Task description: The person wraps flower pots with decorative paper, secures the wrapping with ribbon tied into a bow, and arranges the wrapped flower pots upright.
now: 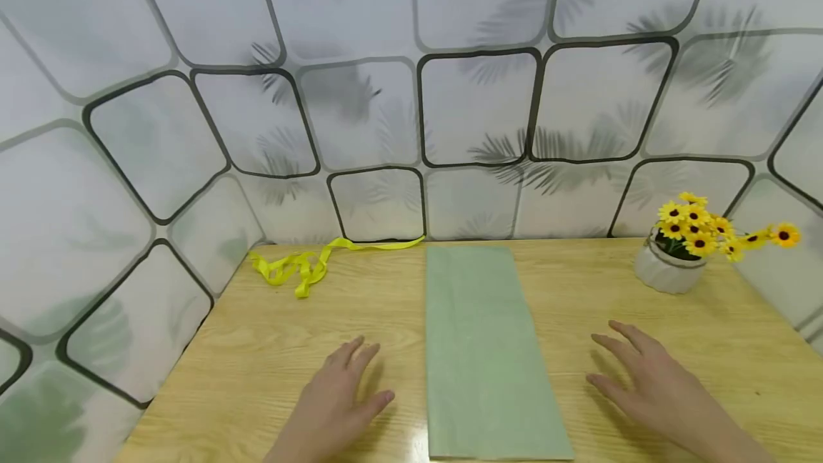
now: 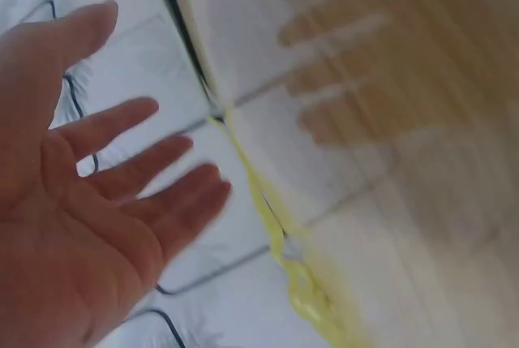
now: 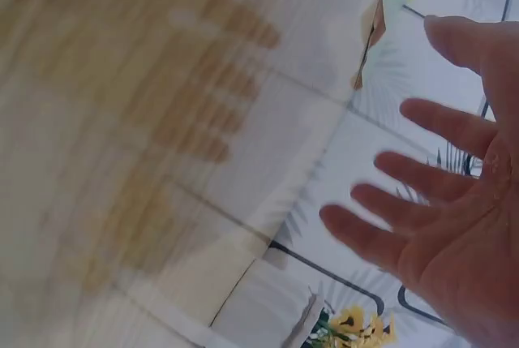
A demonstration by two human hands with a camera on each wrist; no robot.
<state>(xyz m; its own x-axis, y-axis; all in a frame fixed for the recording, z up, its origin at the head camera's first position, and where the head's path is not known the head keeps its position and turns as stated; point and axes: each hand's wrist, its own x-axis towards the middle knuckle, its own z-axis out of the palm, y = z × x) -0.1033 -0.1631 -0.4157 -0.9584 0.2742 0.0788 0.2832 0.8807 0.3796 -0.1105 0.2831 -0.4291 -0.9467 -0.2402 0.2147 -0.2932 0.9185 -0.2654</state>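
Note:
A long pale green folded sheet (image 1: 485,356) lies flat on the wooden table, running from its far edge toward the front. To its left hovers my left hand (image 1: 337,402), fingers spread and holding nothing. My right hand (image 1: 649,388) is on the sheet's other side, also with loose, separated fingers and nothing in them. In the left wrist view the left palm (image 2: 89,210) is bare, with a yellow ribbon (image 2: 304,291) beyond the fingertips. The right wrist view shows the right palm (image 3: 462,242) bare as well, above the glossy tabletop.
The crumpled yellow ribbon (image 1: 308,266) lies at the table's back left. A white pot (image 1: 669,270) with yellow artificial flowers (image 1: 697,227) stands at the back right. Patterned wall covering (image 1: 476,106) rises behind the wooden table (image 1: 257,349) and along both sides.

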